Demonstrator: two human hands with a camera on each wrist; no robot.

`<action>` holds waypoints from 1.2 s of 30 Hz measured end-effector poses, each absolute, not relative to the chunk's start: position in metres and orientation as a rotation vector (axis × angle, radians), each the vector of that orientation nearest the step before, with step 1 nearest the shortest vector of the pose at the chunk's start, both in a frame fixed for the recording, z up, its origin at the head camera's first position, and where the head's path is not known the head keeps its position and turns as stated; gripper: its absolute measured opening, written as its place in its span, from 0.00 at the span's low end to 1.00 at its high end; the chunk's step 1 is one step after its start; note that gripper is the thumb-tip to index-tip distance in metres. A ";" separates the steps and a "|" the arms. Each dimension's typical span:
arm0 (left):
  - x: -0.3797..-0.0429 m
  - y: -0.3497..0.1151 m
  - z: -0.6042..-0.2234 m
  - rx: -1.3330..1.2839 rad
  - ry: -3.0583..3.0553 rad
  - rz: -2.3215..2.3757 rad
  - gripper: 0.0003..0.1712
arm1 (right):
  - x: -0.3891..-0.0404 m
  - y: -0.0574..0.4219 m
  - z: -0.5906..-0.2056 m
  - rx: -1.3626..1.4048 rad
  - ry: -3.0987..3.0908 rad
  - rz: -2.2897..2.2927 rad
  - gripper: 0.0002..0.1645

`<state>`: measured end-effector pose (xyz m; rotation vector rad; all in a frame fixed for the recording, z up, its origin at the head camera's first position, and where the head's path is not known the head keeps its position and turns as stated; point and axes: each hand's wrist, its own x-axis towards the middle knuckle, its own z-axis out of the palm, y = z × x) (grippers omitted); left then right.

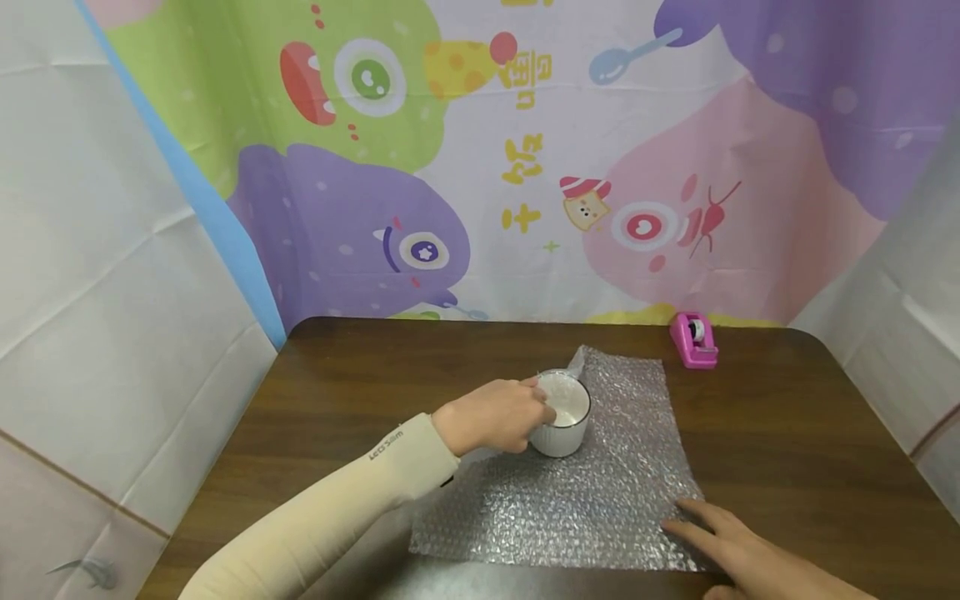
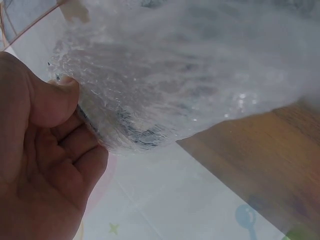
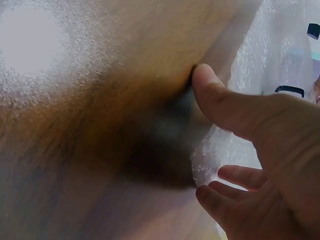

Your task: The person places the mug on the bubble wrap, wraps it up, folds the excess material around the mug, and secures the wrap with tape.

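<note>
A white ribbed cup [image 1: 558,437] with a dark rim stands upright on a sheet of bubble wrap [image 1: 547,521]. At the cup's left side my left hand [image 1: 498,414] bends its fingers over the rim, with some fingertips inside. In the left wrist view, wrap [image 2: 150,90] rises to the left hand [image 2: 55,135], whose thumb and curled fingers pinch it along a dark edge. My right hand [image 1: 738,546] lies at the sheet's front right corner, fingertips on its edge. Its thumb [image 3: 215,95] and fingers stand apart in the right wrist view.
Behind the sheet, a pink tape dispenser [image 1: 696,342] sits near the back right of the brown wooden table [image 1: 352,383]. A cartoon-print curtain [image 1: 517,275] hangs along the back edge. Pale sheets [image 1: 112,275] cover the sides.
</note>
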<state>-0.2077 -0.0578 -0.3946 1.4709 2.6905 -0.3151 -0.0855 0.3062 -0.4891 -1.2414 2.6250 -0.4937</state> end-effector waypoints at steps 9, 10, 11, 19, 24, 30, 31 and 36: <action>-0.209 -0.058 -0.397 1.461 2.691 -0.306 0.18 | -0.086 0.306 -0.493 -1.311 2.716 -0.438 0.42; -0.208 -0.058 -0.397 1.461 2.692 -0.305 0.18 | -0.086 0.306 -0.493 -1.327 2.735 -0.426 0.42; -0.208 -0.058 -0.397 1.463 2.692 -0.303 0.18 | -0.085 0.306 -0.493 -1.346 2.757 -0.413 0.42; -0.209 -0.059 -0.397 1.467 2.704 -0.314 0.18 | -0.083 0.304 -0.492 -1.375 2.838 -0.358 0.40; -0.208 -0.057 -0.397 1.462 2.705 -0.309 0.19 | -0.083 0.303 -0.489 -1.289 2.782 -0.358 0.37; -0.208 -0.057 -0.397 1.453 2.704 -0.315 0.19 | -0.084 0.301 -0.487 -1.309 2.812 -0.360 0.35; -0.208 -0.057 -0.398 1.454 2.705 -0.315 0.19 | -0.083 0.301 -0.487 -1.318 2.829 -0.357 0.36; -0.209 -0.057 -0.398 1.464 2.711 -0.313 0.19 | -0.083 0.299 -0.484 -1.393 2.942 -0.340 0.39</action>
